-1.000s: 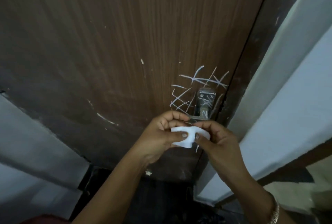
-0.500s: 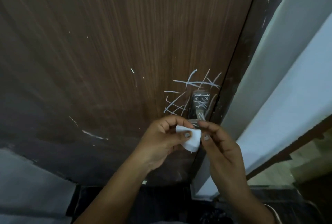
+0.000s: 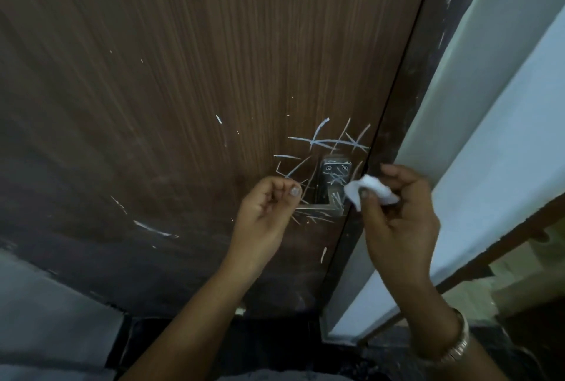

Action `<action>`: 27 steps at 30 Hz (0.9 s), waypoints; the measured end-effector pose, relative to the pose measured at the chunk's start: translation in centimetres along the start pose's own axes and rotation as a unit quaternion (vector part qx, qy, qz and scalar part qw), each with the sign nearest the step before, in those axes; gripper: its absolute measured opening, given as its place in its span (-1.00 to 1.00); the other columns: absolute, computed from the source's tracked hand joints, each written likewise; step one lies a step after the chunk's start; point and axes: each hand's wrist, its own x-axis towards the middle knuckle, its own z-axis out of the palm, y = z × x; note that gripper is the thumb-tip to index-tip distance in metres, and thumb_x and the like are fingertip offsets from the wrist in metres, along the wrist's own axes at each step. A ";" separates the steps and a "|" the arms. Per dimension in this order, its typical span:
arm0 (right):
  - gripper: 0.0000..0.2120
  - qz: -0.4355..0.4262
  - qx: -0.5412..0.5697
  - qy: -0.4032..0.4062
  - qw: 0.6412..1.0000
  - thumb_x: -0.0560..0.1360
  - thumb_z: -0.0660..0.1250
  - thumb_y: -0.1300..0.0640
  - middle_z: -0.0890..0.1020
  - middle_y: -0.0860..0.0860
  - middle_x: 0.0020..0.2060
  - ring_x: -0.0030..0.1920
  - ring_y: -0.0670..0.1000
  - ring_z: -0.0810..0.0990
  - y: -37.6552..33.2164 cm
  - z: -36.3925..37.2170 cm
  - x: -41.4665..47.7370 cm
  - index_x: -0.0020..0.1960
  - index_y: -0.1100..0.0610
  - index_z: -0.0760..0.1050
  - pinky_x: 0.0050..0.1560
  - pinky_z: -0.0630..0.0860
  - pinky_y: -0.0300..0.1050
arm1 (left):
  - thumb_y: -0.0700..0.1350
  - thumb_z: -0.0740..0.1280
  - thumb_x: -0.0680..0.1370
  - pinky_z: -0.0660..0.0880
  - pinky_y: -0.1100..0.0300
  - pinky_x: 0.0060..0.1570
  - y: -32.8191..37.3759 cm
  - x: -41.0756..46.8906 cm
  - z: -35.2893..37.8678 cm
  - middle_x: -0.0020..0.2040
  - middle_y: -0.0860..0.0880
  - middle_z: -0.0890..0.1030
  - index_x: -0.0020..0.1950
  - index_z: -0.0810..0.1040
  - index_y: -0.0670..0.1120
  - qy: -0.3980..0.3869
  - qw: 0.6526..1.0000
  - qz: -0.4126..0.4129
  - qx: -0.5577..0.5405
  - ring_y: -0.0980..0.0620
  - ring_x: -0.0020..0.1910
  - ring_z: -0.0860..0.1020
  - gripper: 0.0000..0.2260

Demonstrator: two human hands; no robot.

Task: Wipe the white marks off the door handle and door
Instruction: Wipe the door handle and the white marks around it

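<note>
A brown wood-grain door [image 3: 189,80] fills the view. White chalk-like marks [image 3: 328,142] cross the door above and to the left of the metal door handle [image 3: 333,178], and more marks lie on the handle plate and lever. My right hand [image 3: 397,212] pinches a small white wipe [image 3: 371,189] just right of the handle, close to the door's edge. My left hand [image 3: 266,212] is loosely curled with nothing in it, at the lever's left end, partly hiding it.
A dark door frame [image 3: 425,74] runs along the door's right edge, with a pale wall [image 3: 504,123] beyond it. More faint white streaks [image 3: 153,229] sit low on the door's left. A bracelet [image 3: 458,341] is on my right wrist. The floor below is dark.
Both hands held the wipe together below the handle. Now they have parted: the right hand has carried the wipe right, the left has let go and moved left.
</note>
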 end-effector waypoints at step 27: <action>-0.80 -0.257 -0.291 -0.074 0.918 0.44 0.26 0.35 0.61 0.23 -0.11 -0.19 0.24 0.53 1.5 3.5 3.4 0.01 0.29 0.61 -0.18 0.46 -0.05 | -0.30 0.32 0.47 0.37 0.44 -0.43 -3.2 0.7 -2.3 -0.44 0.18 0.52 -0.24 0.53 -0.04 0.099 0.992 -0.038 0.068 0.26 -0.44 0.44 -0.82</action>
